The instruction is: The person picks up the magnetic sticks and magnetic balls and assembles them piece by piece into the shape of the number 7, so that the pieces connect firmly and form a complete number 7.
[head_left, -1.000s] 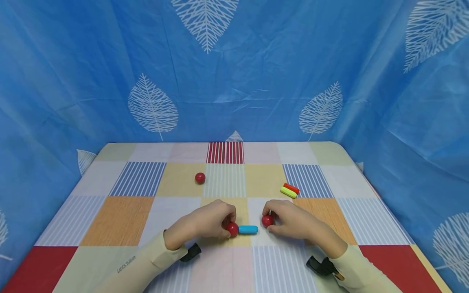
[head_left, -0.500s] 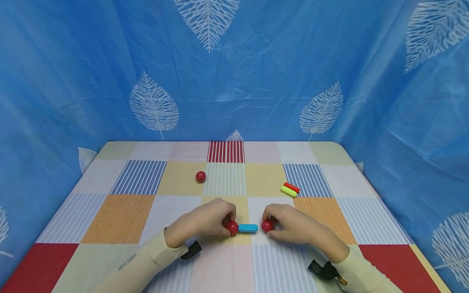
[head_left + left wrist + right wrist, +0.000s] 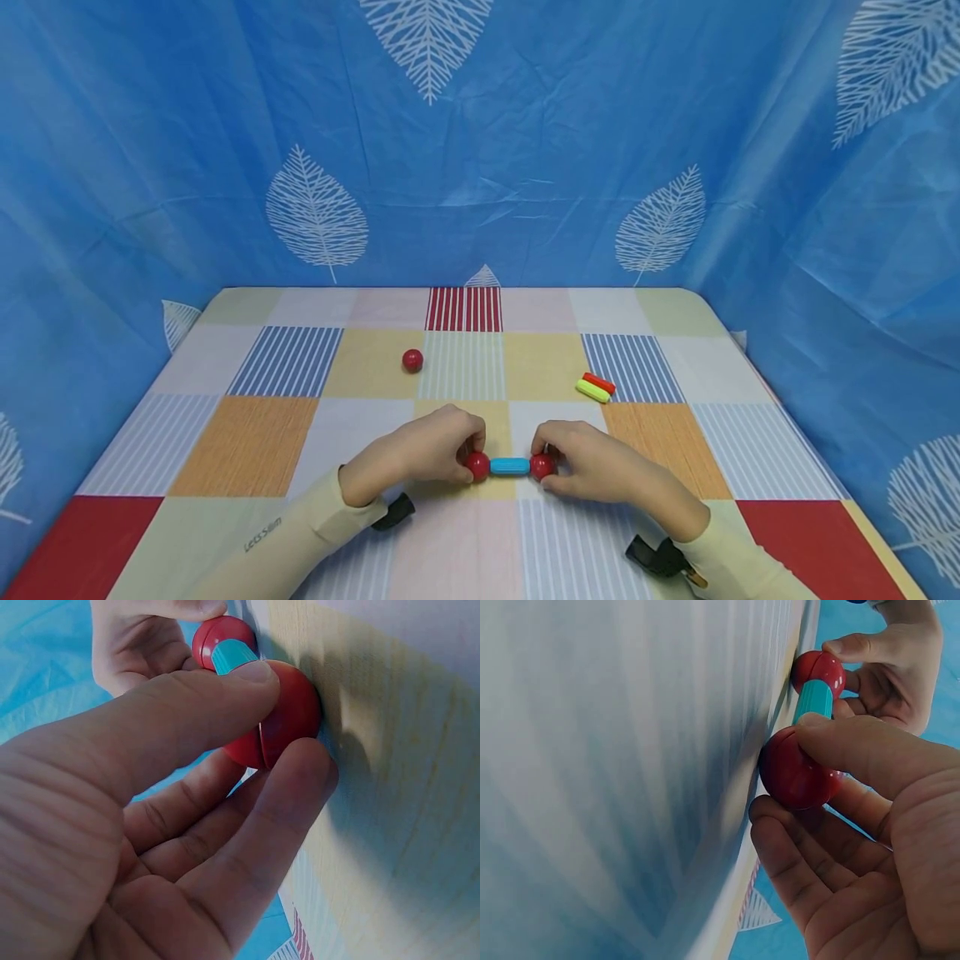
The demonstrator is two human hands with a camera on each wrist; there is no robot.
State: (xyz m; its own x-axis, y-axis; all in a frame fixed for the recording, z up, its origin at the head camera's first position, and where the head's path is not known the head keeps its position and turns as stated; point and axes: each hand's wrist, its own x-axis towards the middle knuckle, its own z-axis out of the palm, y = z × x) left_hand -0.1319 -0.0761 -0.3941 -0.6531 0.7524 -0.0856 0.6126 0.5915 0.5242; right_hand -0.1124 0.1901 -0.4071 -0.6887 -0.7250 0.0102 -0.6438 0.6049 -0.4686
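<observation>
Between thumb and fingers, my left hand [image 3: 438,446] pinches a red ball [image 3: 477,467] low over the table. A short blue rod [image 3: 510,467] lies sideways with its left end against that ball. My right hand [image 3: 596,462] pinches a second red ball [image 3: 542,467], which meets the rod's right end. In the left wrist view, the thumb lies over the near red ball [image 3: 292,712] and the blue rod [image 3: 234,655] runs on to the far ball. From the right wrist, the blue rod [image 3: 814,700] likewise spans both balls.
A third red ball [image 3: 412,360] sits farther back, left of centre. A red rod [image 3: 599,382] and a yellow-green rod [image 3: 593,391] lie side by side at the back right. The patchwork cloth [image 3: 247,533] covers the table, and a blue curtain [image 3: 480,150] surrounds it.
My right hand has moved slightly left and toward me, bringing its red ball up against the blue rod's right end. The left hand has stayed nearly still with its ball.
</observation>
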